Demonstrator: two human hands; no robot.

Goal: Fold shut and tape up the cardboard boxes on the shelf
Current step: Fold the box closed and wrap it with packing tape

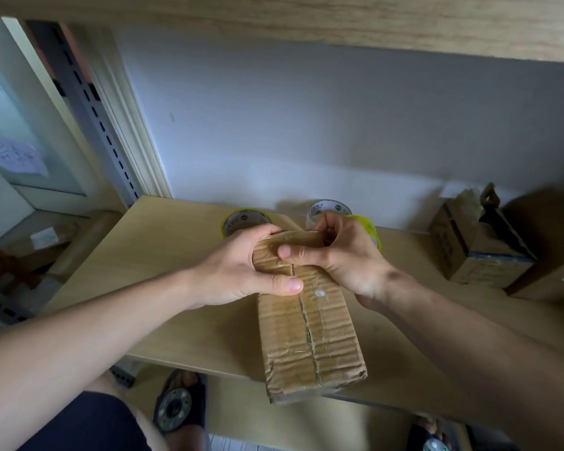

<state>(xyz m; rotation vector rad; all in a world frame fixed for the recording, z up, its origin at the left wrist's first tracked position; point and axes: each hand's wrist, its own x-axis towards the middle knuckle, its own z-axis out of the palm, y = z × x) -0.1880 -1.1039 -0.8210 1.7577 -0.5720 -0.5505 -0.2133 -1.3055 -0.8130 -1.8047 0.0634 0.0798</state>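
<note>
A long box [310, 323] lies on the shelf [163, 255], its near end jutting past the shelf's near edge. Its flaps are folded shut along a centre seam, and clear tape glints along that seam, though how far the tape runs is hard to make out. The left hand [241, 271] grips the box's far left corner, thumb pressed across the top near the seam. The right hand [339, 255] curls over the far right end, thumb flat on top; what its fingers pinch there is hidden. Two tape rolls [245, 221] stand just behind the hands, partly covered by them, near the wall [306, 125]. To the right, well apart, an open box [479, 242] stands beside a darker box [551, 249] cut off by the frame. Bare shelf lies left of the hands, and a board [339, 21] overhangs above.
</note>
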